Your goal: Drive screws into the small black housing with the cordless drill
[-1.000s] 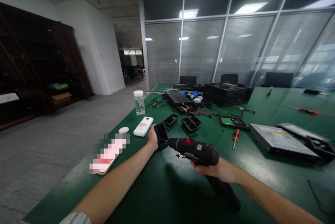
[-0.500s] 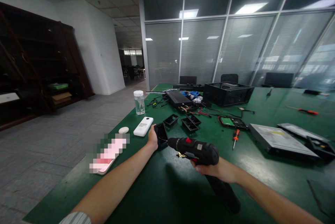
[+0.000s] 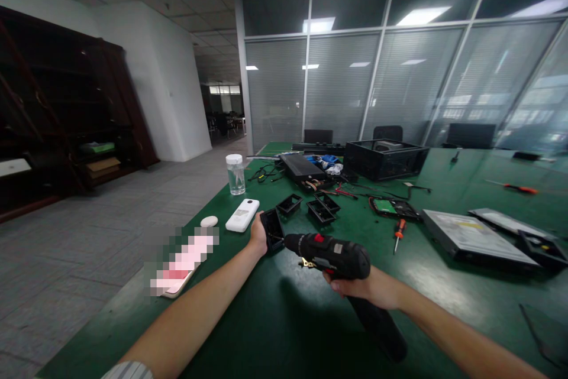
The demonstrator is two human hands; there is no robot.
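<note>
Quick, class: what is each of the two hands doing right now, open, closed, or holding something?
Left hand: closed on a small black plastic tray standing on the green table.
Right hand: closed around a black cordless drill.

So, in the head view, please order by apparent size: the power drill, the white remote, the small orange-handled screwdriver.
1. power drill, though it lies nearest the camera
2. white remote
3. orange-handled screwdriver

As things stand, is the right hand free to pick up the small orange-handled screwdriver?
Probably not: the right hand is wrapped around the drill, though the table toward the screwdriver looks bare.
</note>
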